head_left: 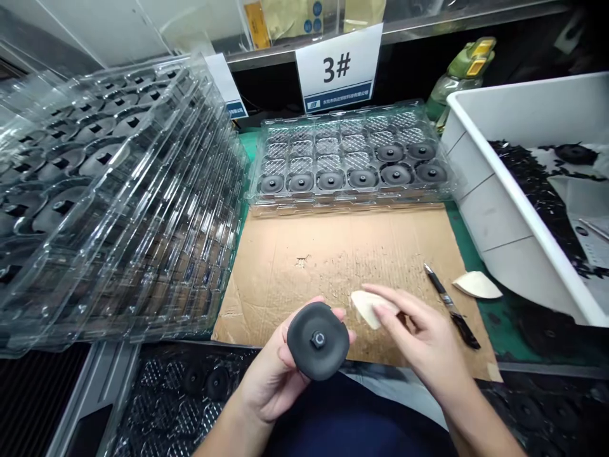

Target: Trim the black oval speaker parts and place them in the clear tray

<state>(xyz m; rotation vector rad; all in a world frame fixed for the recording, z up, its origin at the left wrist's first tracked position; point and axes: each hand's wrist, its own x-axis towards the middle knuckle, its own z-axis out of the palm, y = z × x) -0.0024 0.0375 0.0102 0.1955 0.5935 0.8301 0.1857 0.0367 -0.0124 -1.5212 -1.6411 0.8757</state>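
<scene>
In the head view, a metal shelf [428, 26] runs behind a green counter [499, 327], and a white sign [339, 66] reading "3#" hangs from its front. A tall stack of clear trays [202, 235] fills the left side of the counter. Near the far edge lies a clear tray [328, 146] whose front row is filled with six black discs, with two more at the right end of the row behind; a bottle [454, 79] with a green top stands by its far right corner. Along the right edge is a white bin [476, 162] with black scraps inside. A sheet of cardboard [280, 247] covers the middle of the counter, reaching to the near edge. Over its near side, the left hand [271, 384] grips a black disc [318, 355], thumb and fingers around the rim, the raised centre facing up. Just to the right, the right hand [425, 333] pinches a cream pad [367, 308] between thumb and fingers, apart from the disc. A black pen-like tool [447, 301] lies slanted on the cardboard's right side, and a second cream pad [477, 285] rests just beside it, partly over the cardboard's edge.
</scene>
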